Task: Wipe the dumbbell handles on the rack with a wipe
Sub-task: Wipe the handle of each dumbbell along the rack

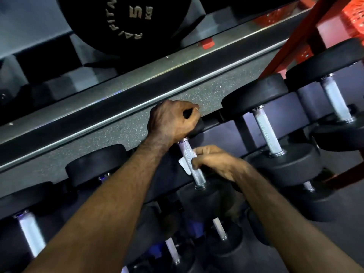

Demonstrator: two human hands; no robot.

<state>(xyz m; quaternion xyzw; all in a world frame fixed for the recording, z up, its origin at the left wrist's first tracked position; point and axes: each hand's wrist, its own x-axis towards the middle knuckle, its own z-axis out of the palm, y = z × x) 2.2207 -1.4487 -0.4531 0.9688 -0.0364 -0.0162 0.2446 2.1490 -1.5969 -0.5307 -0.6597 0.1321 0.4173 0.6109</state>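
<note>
Item: dumbbell (192, 164), middle tier of rack (118, 107), centre of view.

Grip, left hand (173, 121): closed over the far head of the dumbbell at 12 o'clock, steadying it.

Grip, right hand (214, 162): fingers curled round the handle (187, 152) from 3 o'clock, pinching a wipe (184, 164) against it; a white corner shows at 9 o'clock of the bar.

Risks, as judged: the wipe is small and thin, so knurling may snag and tear it; the round heads may roll in the cradle if the steadying hand eases; fingers sit close to the near head and could be nipped.

Materials: handle bright metal, cross-hatched, cylindrical, with polished collars. Heads matte black, rubbery, round. Rack rail dark, speckled, straight-edged.

Neighbours: two dumbbells (267, 133) at 2 o'clock; a plate marked 5 KG (126, 22) at 11 o'clock; red frame (295, 34) at 1 o'clock.
</note>
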